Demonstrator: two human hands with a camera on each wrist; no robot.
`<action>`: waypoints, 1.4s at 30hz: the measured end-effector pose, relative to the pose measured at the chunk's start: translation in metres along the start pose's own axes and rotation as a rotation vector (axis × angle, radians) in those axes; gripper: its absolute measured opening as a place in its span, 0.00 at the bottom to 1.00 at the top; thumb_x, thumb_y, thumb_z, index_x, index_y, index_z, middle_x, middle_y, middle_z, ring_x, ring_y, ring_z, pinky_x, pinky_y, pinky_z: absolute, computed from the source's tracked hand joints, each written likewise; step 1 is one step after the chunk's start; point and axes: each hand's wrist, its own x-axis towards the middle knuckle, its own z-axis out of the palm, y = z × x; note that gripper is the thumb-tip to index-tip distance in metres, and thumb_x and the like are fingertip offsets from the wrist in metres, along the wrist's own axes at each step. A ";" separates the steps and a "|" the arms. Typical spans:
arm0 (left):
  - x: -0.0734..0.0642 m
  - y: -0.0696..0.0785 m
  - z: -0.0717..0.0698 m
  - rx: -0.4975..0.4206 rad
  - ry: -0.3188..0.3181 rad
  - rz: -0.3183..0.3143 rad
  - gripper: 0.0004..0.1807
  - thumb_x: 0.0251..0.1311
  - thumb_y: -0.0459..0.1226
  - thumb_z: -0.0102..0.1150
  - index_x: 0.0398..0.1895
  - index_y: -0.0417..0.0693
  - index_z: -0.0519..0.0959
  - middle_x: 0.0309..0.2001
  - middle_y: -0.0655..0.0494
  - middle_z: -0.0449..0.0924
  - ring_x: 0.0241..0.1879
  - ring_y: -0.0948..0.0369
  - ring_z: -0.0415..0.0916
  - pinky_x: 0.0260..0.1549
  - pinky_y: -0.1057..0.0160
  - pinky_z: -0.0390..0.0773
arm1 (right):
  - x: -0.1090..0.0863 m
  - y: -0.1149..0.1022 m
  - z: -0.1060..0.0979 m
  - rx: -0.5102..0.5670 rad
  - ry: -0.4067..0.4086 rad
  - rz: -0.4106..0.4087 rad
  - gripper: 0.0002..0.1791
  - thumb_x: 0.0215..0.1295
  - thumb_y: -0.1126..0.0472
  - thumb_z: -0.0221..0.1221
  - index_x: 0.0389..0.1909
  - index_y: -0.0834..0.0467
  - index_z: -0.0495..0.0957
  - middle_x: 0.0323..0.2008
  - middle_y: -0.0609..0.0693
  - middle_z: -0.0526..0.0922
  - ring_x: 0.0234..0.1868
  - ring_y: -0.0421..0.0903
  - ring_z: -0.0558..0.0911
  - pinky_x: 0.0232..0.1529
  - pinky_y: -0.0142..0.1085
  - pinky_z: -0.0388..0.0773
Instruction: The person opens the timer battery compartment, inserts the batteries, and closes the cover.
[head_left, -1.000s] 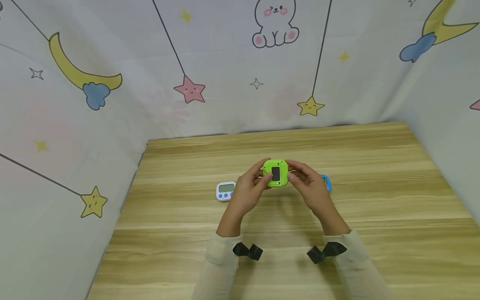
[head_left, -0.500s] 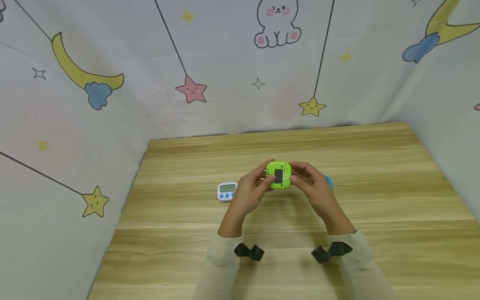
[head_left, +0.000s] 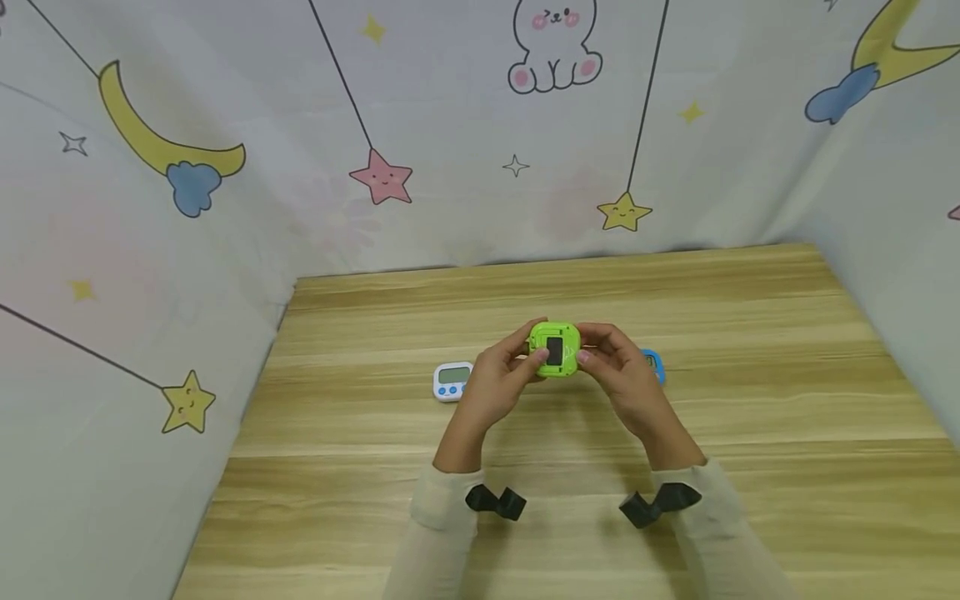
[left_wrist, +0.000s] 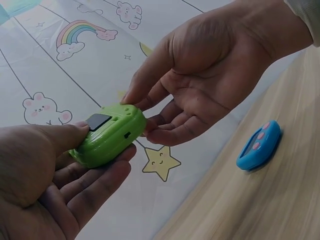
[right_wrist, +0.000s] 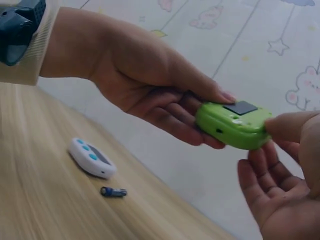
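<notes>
Both hands hold a lime-green digital timer (head_left: 568,340) above the table, its back with a dark rectangular patch facing up. My left hand (head_left: 497,385) grips its left side, thumb (left_wrist: 67,137) on the back and fingers underneath. At the opposite edge, my right hand (head_left: 628,387) pinches the timer between thumb and fingers. A white timer (head_left: 452,382) with blue buttons lies on the table beside the left hand, partly covered by it. Partly behind the right hand is a blue timer (left_wrist: 260,145) with pink buttons. In the right wrist view, a small battery (right_wrist: 114,192) lies near the white timer.
The wood-grain table (head_left: 360,500) meets a white cloth backdrop (head_left: 465,217) at its back edge, with cloth on both sides too. Printed moons, stars and bears cover the cloth. Dark devices (head_left: 660,502) are strapped at both sleeve cuffs.
Both hands keep holding the green timer in nearly the same place. Slightly more of the blue timer shows beside the right hand than half a second ago.
</notes>
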 end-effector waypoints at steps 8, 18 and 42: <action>0.005 -0.014 0.000 -0.009 0.051 0.041 0.27 0.70 0.43 0.55 0.71 0.58 0.66 0.46 0.44 0.82 0.39 0.58 0.84 0.40 0.52 0.83 | 0.000 0.006 0.011 -0.202 0.122 -0.169 0.22 0.68 0.68 0.58 0.63 0.61 0.72 0.54 0.55 0.75 0.50 0.47 0.77 0.48 0.31 0.78; 0.004 -0.013 0.001 -0.054 0.080 0.067 0.28 0.70 0.45 0.54 0.72 0.64 0.64 0.59 0.48 0.76 0.43 0.59 0.84 0.39 0.62 0.83 | -0.006 -0.025 0.026 -0.529 -0.024 -0.287 0.37 0.60 0.74 0.64 0.70 0.65 0.62 0.59 0.60 0.67 0.54 0.47 0.71 0.53 0.49 0.77; 0.000 -0.009 -0.002 0.083 0.042 0.073 0.33 0.70 0.56 0.49 0.75 0.65 0.56 0.69 0.55 0.64 0.63 0.61 0.69 0.55 0.62 0.74 | -0.008 -0.024 0.030 -0.568 0.043 -0.257 0.27 0.67 0.72 0.57 0.67 0.68 0.65 0.58 0.64 0.68 0.54 0.55 0.74 0.54 0.52 0.76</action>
